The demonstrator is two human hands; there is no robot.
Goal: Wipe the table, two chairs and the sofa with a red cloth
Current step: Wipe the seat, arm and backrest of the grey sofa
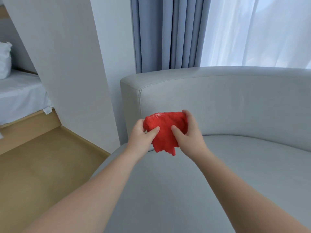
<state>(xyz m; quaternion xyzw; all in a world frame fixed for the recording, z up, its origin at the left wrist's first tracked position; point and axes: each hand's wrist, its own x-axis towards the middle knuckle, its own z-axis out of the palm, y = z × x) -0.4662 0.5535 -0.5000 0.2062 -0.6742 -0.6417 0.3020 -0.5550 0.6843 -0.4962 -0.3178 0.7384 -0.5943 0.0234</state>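
Observation:
A bunched red cloth (165, 130) hangs in the air above the left end of the light grey sofa (235, 101). My left hand (143, 134) grips its left side, thumb on the front. My right hand (188, 132) grips its right side, fingers curled over the top edge. The cloth's loose lower corner dangles just above the seat cushion (168, 190), in front of the curved backrest. No table or chairs are in view.
A white wall column (70, 64) stands left of the sofa, with blue-grey curtains (168, 34) and a sheer white curtain (259, 31) behind it. A bed with white sheets (18, 91) and a pillow sits on a raised wooden step (30, 125) at far left.

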